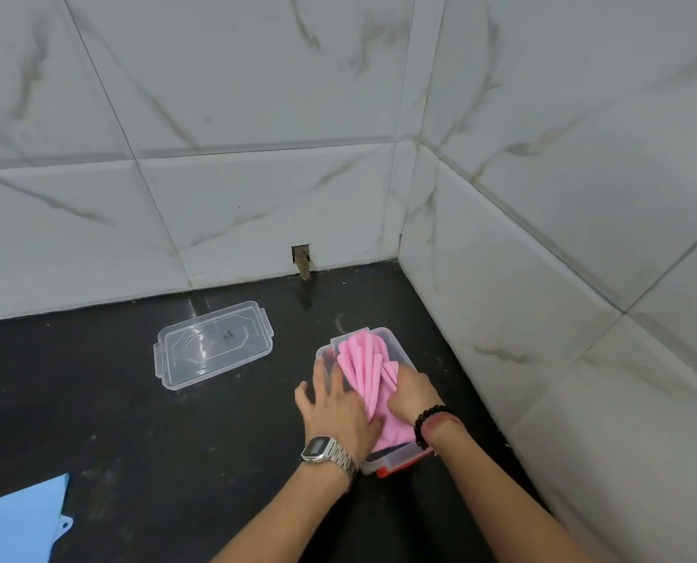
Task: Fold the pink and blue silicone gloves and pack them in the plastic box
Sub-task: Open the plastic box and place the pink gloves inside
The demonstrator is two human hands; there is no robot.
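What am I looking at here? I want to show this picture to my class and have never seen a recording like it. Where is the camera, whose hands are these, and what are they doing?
There is no machine here. The one picture comes from a wide-angle camera worn on a person's head, looking forward and down, so the two arms reaching in from below are that person's own.

The left hand, with a silver metal wristwatch, and the right hand, with a black bead bracelet, both press pink silicone gloves down into a clear plastic box. Neither hand shows a closed grip; they lie flat on the gloves.

The box stands on a black countertop in a corner of white marbled wall tiles. Its clear plastic lid lies apart, to the left. A light blue silicone item, probably the blue gloves, waits at the lower left edge.
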